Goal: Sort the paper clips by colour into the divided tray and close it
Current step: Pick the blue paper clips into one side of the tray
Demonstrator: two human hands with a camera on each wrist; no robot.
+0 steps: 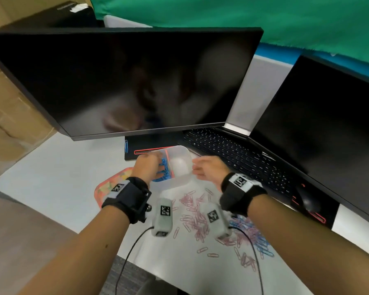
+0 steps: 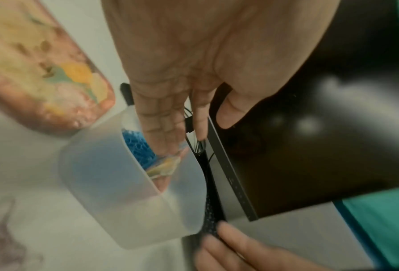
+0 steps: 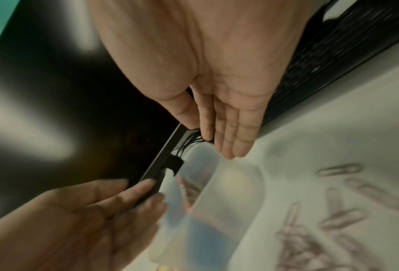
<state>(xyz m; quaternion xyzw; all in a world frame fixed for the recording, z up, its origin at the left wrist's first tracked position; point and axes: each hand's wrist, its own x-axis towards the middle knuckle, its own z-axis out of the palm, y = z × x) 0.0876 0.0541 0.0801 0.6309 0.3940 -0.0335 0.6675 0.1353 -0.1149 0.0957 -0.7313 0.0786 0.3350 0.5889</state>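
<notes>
Sitting between the two hands is the translucent divided tray (image 1: 179, 165), on the white desk (image 1: 62, 167) just in front of the big monitor (image 1: 124, 81). An orange-red divider (image 1: 169, 162) splits it, and the compartment on the left-hand side holds a heap of blue paper clips (image 1: 164, 170). The other compartment looks bare, as far as I can tell through the blur.

The left hand (image 1: 147, 167) is at the tray's left side with its fingers (image 2: 163, 128) straight, dipping into the blue compartment; the wrist view shows them laid out flat and not pinching anything I can make out. The right hand (image 1: 209, 169) is just beside the tray's right wall, fingers (image 3: 235, 132) straight and relaxed, holding nothing. Whether it actually touches the wall, can't tell.

Nearer the body than the hands, between the forearms, there's a scatter of pink paper clips (image 1: 195, 216) on the desk, and under the right forearm a mixed pile of blue and pink clips (image 1: 249, 233). Behind the left wrist lies a colourful patterned lid (image 1: 113, 182), flat on the desk and partly hidden by the wrist strap. Beyond the right hand is an open laptop (image 1: 243, 158), and a black mouse (image 1: 307, 201) sits to the right of the right wrist.
</notes>
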